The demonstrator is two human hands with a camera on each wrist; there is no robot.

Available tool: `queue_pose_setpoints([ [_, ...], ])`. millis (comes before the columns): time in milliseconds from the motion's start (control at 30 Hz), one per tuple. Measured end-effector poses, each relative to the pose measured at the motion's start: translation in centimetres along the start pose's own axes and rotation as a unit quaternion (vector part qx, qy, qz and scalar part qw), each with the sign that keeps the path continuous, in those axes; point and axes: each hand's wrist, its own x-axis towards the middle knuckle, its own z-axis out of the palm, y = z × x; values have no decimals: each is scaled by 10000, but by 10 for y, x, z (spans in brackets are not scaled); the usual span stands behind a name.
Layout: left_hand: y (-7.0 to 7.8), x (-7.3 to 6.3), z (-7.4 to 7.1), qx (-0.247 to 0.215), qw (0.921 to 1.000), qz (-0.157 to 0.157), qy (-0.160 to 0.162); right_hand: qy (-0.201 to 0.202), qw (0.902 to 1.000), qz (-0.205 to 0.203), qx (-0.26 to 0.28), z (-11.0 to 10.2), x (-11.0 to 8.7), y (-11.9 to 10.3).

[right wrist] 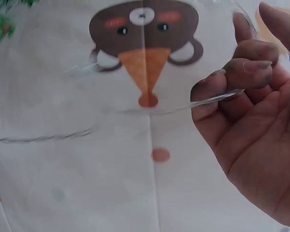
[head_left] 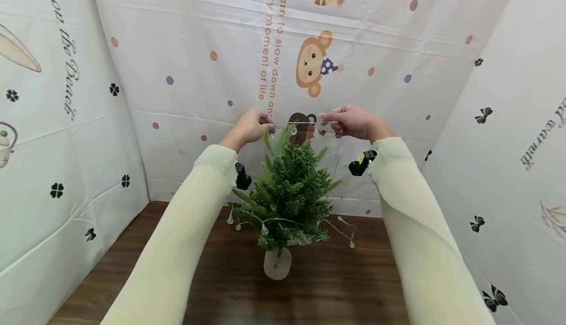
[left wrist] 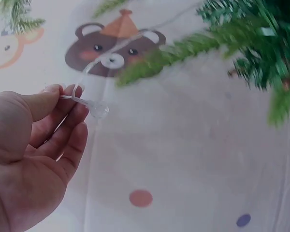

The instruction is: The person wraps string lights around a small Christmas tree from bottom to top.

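Fairy lights (head_left: 264, 228) on a thin clear wire are placed partly on a small green tree (head_left: 294, 192) and partly between the two hands of a person. Around the lower branches the wire runs across the front, and its clear bulbs hang at the left side and the front, while at the right side a loose loop reaches out beyond the branches. Near the top of the tree, another length of the wire is stretched from one hand to the other, with a bulb hanging close to the right hand (head_left: 353, 122). The left hand (head_left: 252, 127) is at the left of the tree top and pinches the wire between thumb and finger, just beside one clear bulb (left wrist: 98, 109); its other fingers are bent loosely. The right hand, at the right of the top, has its fingers curled and holds the wire, which passes across them. Both arms wear pale sleeves (head_left: 424, 226), and a small black camera (head_left: 242, 176) is at each wrist. The tree stands upright on a pale rounded base (head_left: 277, 265), over a dark wooden surface (head_left: 345, 285). Behind it hangs a light cloth (head_left: 185, 94) printed with dots, words and animal heads.
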Motion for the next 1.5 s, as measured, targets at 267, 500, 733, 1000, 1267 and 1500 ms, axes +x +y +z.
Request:
queue_pose_setpoints([
  [267,-23,-11,-10,132,9997,-212,73,201,9996,214,-36,-17,-15,14],
  [500,-38,-22,-12,-244,9990,-384,37,19,9995,296,84,-29,-28,18],
  [733,-55,-34,-7,-696,9964,-477,70,148,9985,399,-356,-40,-42,12],
  [1000,-78,-45,2,-1308,9900,-496,204,279,9943,612,-825,-54,-54,9],
  [1267,-88,-52,5,-1762,9807,-773,356,461,9913,790,-947,-70,-66,19],
  [1500,-88,-54,8,-2063,9725,-983,452,616,9958,619,-288,-82,-74,22],
])
